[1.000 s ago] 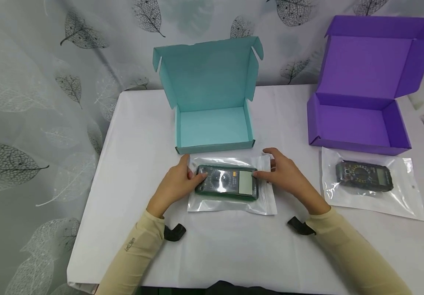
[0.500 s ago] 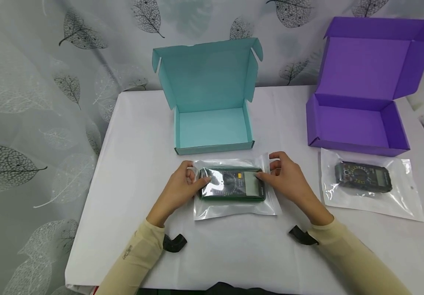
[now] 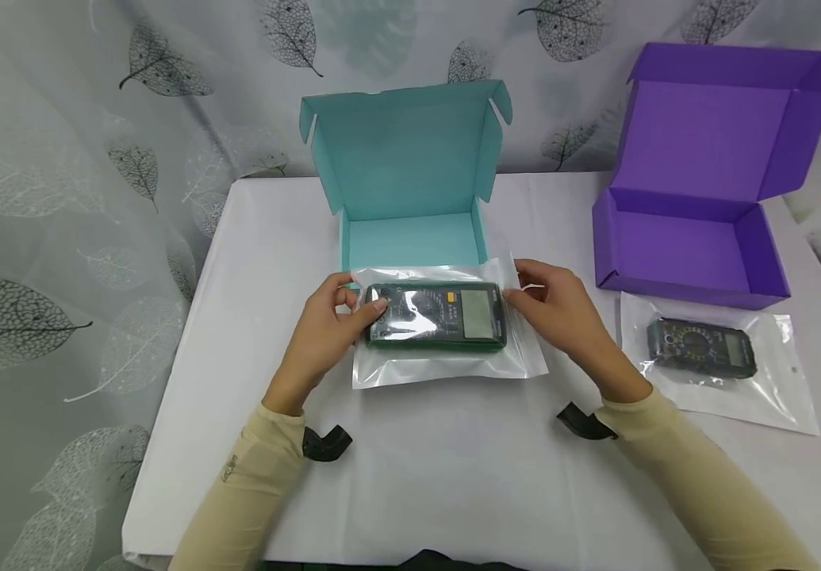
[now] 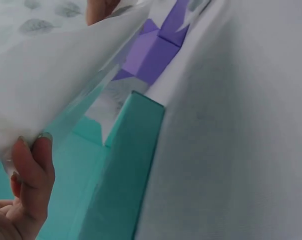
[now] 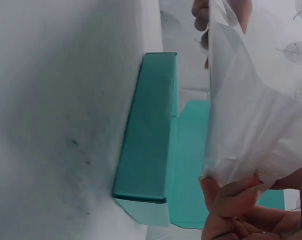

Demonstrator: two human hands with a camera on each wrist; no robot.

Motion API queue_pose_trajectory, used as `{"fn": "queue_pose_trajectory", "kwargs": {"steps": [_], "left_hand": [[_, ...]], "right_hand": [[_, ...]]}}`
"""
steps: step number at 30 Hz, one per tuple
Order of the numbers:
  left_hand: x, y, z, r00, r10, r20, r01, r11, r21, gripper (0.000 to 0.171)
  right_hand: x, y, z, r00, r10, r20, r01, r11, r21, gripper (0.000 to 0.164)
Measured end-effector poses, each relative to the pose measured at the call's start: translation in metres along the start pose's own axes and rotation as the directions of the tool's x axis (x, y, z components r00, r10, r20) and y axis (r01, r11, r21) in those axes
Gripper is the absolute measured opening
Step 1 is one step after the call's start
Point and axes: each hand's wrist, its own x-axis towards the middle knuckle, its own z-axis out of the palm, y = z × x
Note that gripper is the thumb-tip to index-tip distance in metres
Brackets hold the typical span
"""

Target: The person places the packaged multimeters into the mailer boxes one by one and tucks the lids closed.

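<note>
A dark green-cased multimeter [image 3: 424, 316] lies inside a clear-and-white plastic bag [image 3: 446, 369], screen to the right. My left hand [image 3: 317, 337] pinches the bag's left edge, thumb on top over the meter's end. At the opposite edge, my right hand [image 3: 563, 309] pinches it with thumb and fingers. The bag is held raised, covering the front of the open teal box [image 3: 410, 159] in the head view. Both wrist views show the bag's underside [image 4: 51, 70] above that box's front wall [image 5: 148, 125], with curled fingers [image 5: 236, 195] beneath.
An open purple box [image 3: 703, 143] stands at the back right of the white-covered table [image 3: 453, 476]. In front of it lies a second bagged multimeter [image 3: 701, 347]. A leaf-patterned curtain [image 3: 96, 262] hangs behind and to the left.
Both hands have lifted the bagged multimeter off the table and carried it toward the teal box, so it now overlaps the box's front. The boxes and second bag stay put.
</note>
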Motion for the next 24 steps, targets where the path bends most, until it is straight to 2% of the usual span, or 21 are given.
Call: {"fn": "queue_pose_trajectory", "kwargs": {"steps": [4, 8, 16, 20, 24], "left_hand": [[0.023, -0.004, -0.009, 0.999, 0.008, -0.049, -0.008, 1.0, -0.002, 0.066], [0.044, -0.003, -0.016, 0.996, 0.017, -0.082, -0.015, 1.0, 0.019, 0.068], [0.08, -0.003, -0.029, 0.993, 0.056, -0.107, -0.038, 0.985, 0.166, 0.062], [0.095, -0.005, -0.03, 0.989, 0.086, -0.119, -0.056, 0.97, 0.236, 0.061], [0.105, -0.008, -0.031, 0.983, 0.12, -0.139, -0.072, 0.948, 0.309, 0.068]], "right_hand": [[0.024, -0.008, -0.002, 0.999, -0.028, 0.037, 0.029, 0.999, -0.021, 0.044], [0.048, -0.012, -0.001, 0.999, -0.023, 0.031, 0.026, 0.996, -0.081, 0.046], [0.094, -0.017, 0.008, 1.0, -0.012, 0.001, 0.012, 0.974, -0.225, 0.045], [0.109, -0.018, 0.015, 0.999, -0.04, -0.003, 0.038, 0.952, -0.304, 0.045], [0.119, -0.02, 0.021, 0.997, -0.081, -0.006, 0.074, 0.932, -0.356, 0.047]]}}
